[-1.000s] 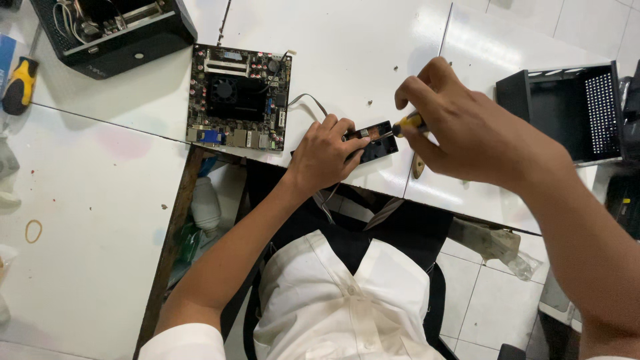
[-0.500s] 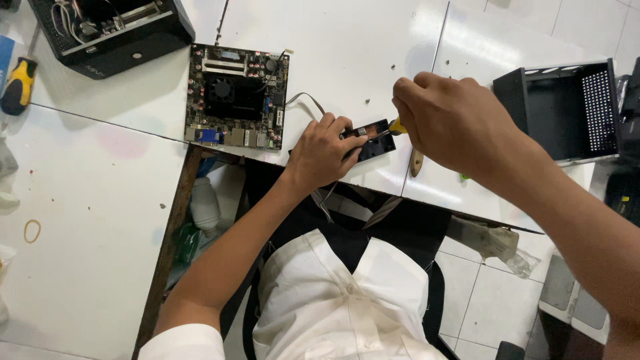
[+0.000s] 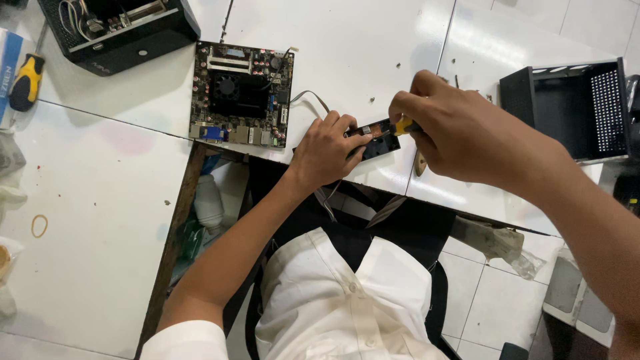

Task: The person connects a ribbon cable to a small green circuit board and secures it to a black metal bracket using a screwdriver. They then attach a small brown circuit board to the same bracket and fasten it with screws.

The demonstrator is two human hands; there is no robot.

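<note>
My left hand (image 3: pixel 328 150) presses down on a small black component (image 3: pixel 377 139) lying at the front edge of the white table (image 3: pixel 373 47). My right hand (image 3: pixel 460 130) grips a yellow-handled screwdriver (image 3: pixel 401 126) whose tip rests on that component. A grey cable (image 3: pixel 308 97) runs from the component toward a bare motherboard (image 3: pixel 240 95) with a black fan, lying on the table to the left of my hands.
An open black computer case (image 3: pixel 120 27) sits at the back left, an empty black case shell (image 3: pixel 567 110) at the right. A second yellow-and-black screwdriver (image 3: pixel 27 81) lies at the far left, with a rubber band (image 3: pixel 39 225) on the near-left tabletop.
My right hand has shifted slightly left and down with the screwdriver, closer over the small component. My left hand has stayed on the component.
</note>
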